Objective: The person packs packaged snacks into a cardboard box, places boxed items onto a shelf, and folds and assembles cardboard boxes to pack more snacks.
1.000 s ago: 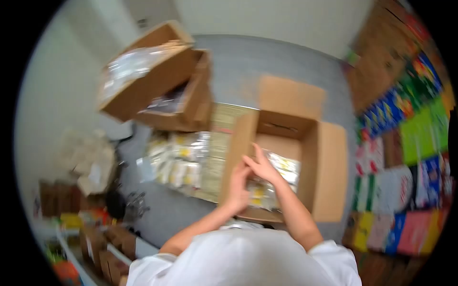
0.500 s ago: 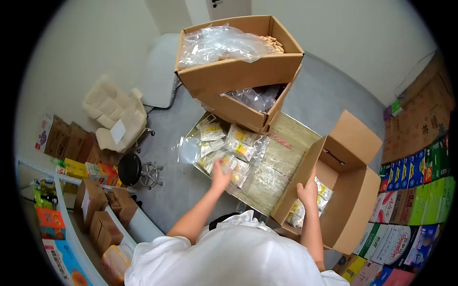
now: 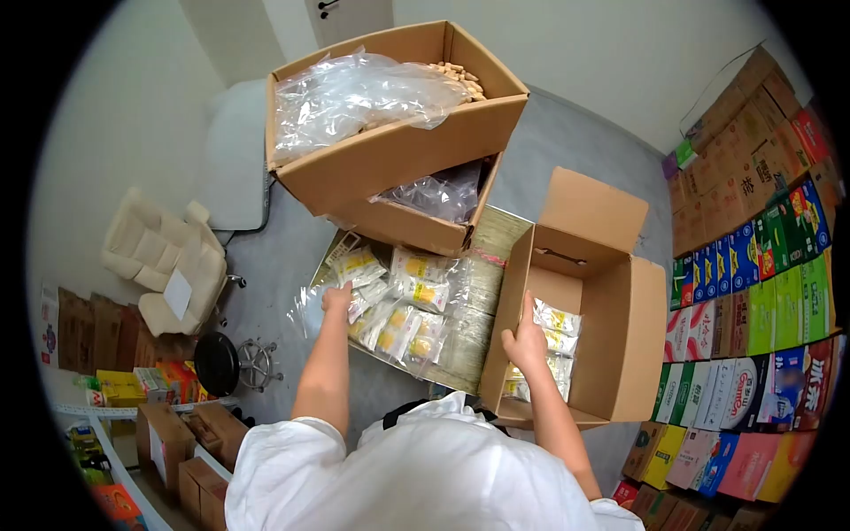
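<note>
Leftward along the bagged packets on the table, my left hand is moving, now curling at their edge; I cannot tell its hold. My right hand is clasping the left wall of the carton; light pressure should be sparing the cardboard.

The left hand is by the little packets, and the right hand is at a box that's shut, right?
Not quite: the head view shows the box at the right hand is open. The left hand is by the little packets.
</note>
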Tool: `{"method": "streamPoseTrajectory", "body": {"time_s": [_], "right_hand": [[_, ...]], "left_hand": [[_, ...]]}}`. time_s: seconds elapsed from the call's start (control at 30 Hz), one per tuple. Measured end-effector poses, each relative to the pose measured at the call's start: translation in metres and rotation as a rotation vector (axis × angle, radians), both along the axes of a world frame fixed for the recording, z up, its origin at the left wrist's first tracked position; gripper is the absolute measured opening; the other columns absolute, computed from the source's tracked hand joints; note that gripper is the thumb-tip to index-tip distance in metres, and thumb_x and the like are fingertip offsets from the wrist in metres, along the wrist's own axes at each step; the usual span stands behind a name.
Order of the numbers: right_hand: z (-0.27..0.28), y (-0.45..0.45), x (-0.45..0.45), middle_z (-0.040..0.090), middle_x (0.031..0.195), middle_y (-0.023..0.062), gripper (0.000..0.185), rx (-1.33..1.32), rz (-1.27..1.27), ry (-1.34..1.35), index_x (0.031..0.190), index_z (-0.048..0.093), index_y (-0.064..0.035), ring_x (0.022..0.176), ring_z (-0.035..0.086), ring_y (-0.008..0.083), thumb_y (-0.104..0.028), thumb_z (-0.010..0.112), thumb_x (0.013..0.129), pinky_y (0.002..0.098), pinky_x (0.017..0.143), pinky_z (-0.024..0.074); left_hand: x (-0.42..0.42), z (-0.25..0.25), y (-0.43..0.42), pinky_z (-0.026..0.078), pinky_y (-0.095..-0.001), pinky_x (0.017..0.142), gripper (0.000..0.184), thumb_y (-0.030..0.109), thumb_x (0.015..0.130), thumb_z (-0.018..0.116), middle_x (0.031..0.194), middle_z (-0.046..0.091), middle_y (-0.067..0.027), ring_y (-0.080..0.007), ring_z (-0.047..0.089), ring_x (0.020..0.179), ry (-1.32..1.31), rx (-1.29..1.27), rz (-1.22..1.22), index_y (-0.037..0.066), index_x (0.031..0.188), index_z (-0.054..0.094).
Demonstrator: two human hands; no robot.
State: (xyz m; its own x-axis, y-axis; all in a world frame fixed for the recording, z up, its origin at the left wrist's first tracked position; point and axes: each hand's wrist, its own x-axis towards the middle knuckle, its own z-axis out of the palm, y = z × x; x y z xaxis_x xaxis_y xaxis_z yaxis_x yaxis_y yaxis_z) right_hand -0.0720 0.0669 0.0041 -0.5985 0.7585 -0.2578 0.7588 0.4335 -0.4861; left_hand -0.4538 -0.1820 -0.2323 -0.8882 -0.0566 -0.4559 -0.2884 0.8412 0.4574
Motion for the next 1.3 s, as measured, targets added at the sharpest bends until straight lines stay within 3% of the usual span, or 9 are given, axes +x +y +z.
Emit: {"method": "streamPoseTrajectory", "body": {"time_s": [0.17,0.23,0.33,0.43,0.7,0.8,1.03,1.13,1.3], "right_hand": [[-0.014,-0.002,0.006,0.061,0.065,0.0189,0.09,-0.018,-0.05,0.126,0.147,0.011,-0.0062,0.06,0.061,0.0345,-0.022,0.062,0.074,0.0413,0.059,0.0494],[-0.003,-0.003,0.006,0.06,0.065,0.0172,0.09,-0.068,-0.073,0.156,0.147,0.011,-0.0061,0.06,0.061,0.0319,-0.026,0.064,0.076,0.0391,0.06,0.0493],[0.006,-0.003,0.013,0.061,0.07,0.0121,0.077,-0.189,-0.108,0.128,0.142,0.027,-0.004,0.064,0.061,0.0231,-0.031,0.066,0.081,0.0329,0.062,0.0484],[0.001,0.003,0.025,0.058,0.077,0.0047,0.034,-0.077,-0.26,0.619,0.11,0.058,0.0026,0.069,0.053,0.0096,-0.02,0.065,0.086,0.0246,0.061,0.0451],[0.048,0.023,0.031,0.064,0.089,0.0076,0.029,-0.862,-0.178,1.056,0.109,0.057,0.0005,0.078,0.062,0.0127,-0.02,0.061,0.09,0.0248,0.066,0.0498],[0.08,0.025,0.032,0.063,0.104,0.0098,0.039,-1.283,0.005,1.129,0.12,0.051,0.0003,0.09,0.062,0.0144,-0.02,0.063,0.089,0.0263,0.074,0.0509],[0.051,0.093,0.087,0.062,0.112,0.01,0.045,-1.142,-0.221,1.167,0.12,0.049,0.0002,0.098,0.062,0.0178,-0.003,0.069,0.08,0.031,0.085,0.0505],[0.035,0.139,0.112,0.064,0.107,0.0094,0.04,-0.575,-0.223,1.014,0.115,0.051,0.0008,0.096,0.062,0.0171,0.001,0.067,0.078,0.0311,0.084,0.0503],[0.019,0.177,0.116,0.065,0.097,0.0165,0.043,-0.139,0.025,0.355,0.105,0.053,-0.0037,0.09,0.064,0.0298,-0.015,0.076,0.07,0.0393,0.079,0.0477]], "left_hand": [[0.002,0.027,0.011,0.045,-0.0449,0.09,0.043,0.04,0.079,0.064,0.112,0.062,-0.0185,-0.0366,0.06,0.099,0.13,-0.088,-0.083,0.001,0.097,0.069],[0.001,0.031,0.013,0.052,-0.0416,0.075,0.028,0.025,0.082,0.062,0.105,0.064,-0.0137,-0.0272,0.062,0.088,0.196,0.657,0.191,0.001,0.095,0.067],[0.037,0.129,0.018,0.055,-0.0361,0.063,0.017,0.012,0.086,0.056,0.099,0.064,-0.0091,-0.0174,0.06,0.087,-0.007,0.997,0.289,0.003,0.099,0.062],[0.074,0.183,0.013,0.056,-0.035,0.06,0.017,0.009,0.089,0.053,0.097,0.062,-0.0075,-0.0154,0.061,0.088,-0.022,1.336,0.236,0.005,0.104,0.058],[0.185,0.311,0.056,0.046,-0.0386,0.098,0.04,0.001,0.088,0.047,0.123,0.056,-0.0188,-0.0243,0.058,0.11,-0.029,1.767,-0.096,-0.006,0.128,0.044],[0.238,0.312,0.093,0.043,-0.0353,0.098,0.031,0.001,0.087,0.051,0.134,0.046,-0.0186,-0.0227,0.05,0.119,-0.094,1.657,-0.298,-0.006,0.118,0.054],[0.341,0.297,0.155,0.031,-0.0409,0.104,0.021,0.014,0.085,0.064,0.138,0.039,-0.0201,-0.0322,0.04,0.128,0.123,0.998,-1.067,0.001,0.101,0.058],[0.365,0.261,0.152,0.023,-0.0514,0.108,0.029,0.02,0.08,0.067,0.142,0.034,-0.0197,-0.0404,0.024,0.135,0.458,0.459,-1.206,0.005,0.103,0.059],[0.379,0.24,0.148,0.02,-0.0592,0.108,0.031,0.017,0.074,0.069,0.141,0.036,-0.0174,-0.0439,0.017,0.137,0.555,0.415,-1.236,0.003,0.1,0.061]]}}
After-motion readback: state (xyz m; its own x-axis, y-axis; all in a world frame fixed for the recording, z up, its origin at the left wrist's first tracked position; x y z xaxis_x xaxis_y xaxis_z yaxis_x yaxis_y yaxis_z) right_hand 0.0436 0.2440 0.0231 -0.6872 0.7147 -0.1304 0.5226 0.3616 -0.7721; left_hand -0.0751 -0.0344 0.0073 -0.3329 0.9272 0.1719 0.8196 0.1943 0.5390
